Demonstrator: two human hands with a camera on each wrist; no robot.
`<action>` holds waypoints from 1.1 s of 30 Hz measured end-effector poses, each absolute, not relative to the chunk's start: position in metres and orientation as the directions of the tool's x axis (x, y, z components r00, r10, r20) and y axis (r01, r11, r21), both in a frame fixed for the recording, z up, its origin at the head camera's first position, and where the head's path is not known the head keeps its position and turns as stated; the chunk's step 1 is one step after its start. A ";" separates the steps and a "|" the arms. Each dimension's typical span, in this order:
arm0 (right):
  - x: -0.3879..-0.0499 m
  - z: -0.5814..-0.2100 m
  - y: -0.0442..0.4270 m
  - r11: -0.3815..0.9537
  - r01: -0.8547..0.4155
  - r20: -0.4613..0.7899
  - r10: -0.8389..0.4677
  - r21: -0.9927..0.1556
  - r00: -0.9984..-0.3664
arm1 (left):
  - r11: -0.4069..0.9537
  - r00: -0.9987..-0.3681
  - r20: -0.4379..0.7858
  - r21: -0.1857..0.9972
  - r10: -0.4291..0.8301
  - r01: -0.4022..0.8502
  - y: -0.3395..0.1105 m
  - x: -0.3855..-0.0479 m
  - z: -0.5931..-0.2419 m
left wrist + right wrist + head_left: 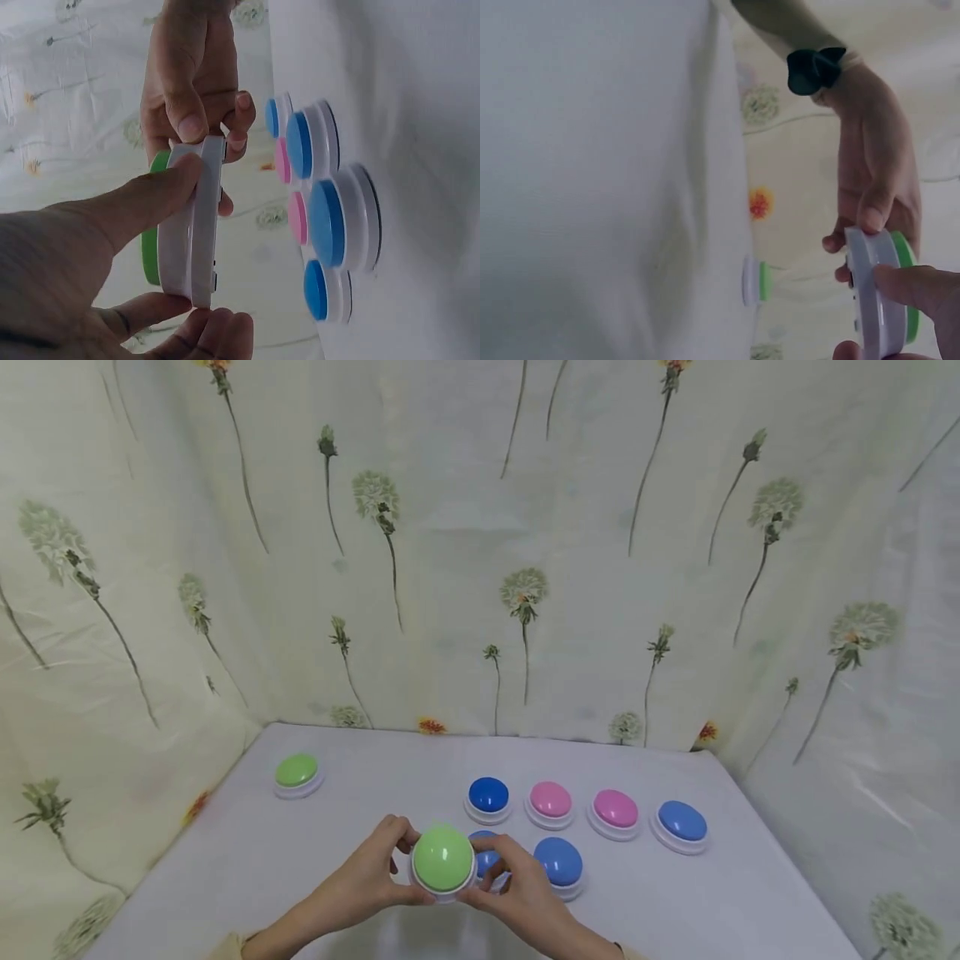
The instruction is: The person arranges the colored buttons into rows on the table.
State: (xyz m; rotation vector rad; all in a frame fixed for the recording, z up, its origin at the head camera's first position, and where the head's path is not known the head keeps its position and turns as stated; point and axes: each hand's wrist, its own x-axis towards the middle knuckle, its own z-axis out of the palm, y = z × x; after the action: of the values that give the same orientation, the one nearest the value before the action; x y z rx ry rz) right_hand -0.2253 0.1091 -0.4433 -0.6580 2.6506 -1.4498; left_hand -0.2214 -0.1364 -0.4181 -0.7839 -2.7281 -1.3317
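A round push button with a green dome (443, 857) and white base is held up above the table's near part. My left hand (369, 870) grips its base from the left, thumb on the near edge and fingers behind. From the opposite side my right hand (521, 893) pinches the same base between thumb and fingers. The left wrist view shows the green-domed button (187, 225) edge-on, its underside facing the table. Behind my right hand, a blue button (486, 858) is partly hidden; another blue button (559, 862) stands just beyond that hand.
A second green button (297, 771) sits at the table's far left. Toward the right stand a dark blue button (489, 796), two pink buttons (551, 800) and a lighter blue button (682, 821). Flower-print cloth (450, 552) hangs round the white table (225, 868).
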 end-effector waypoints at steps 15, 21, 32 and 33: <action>-0.185 -0.448 0.170 0.535 -0.159 -0.017 -0.309 -0.830 -0.951 | 0.492 -0.847 0.177 0.747 0.502 0.448 -0.074 -0.200 -0.434; -0.177 -0.452 0.188 0.524 -0.186 0.013 -0.315 -0.831 -0.949 | 0.470 -0.847 0.137 0.781 0.514 0.411 -0.056 -0.199 -0.442; -0.169 -0.452 0.220 0.556 -0.178 0.004 -0.298 -0.812 -0.954 | 0.372 -0.847 0.088 0.871 0.524 0.320 -0.022 -0.198 -0.452; -0.169 -0.452 0.225 0.563 -0.179 0.000 -0.303 -0.807 -0.953 | 0.378 -0.850 0.079 0.871 0.521 0.313 -0.017 -0.197 -0.452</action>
State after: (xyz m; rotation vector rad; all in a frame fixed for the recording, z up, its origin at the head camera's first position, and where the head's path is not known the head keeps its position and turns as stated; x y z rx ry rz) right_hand -0.1686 0.2246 -0.4523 -0.4118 2.6535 -1.3451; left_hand -0.1969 -0.0175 -0.4525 -0.8538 -2.7748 -1.6742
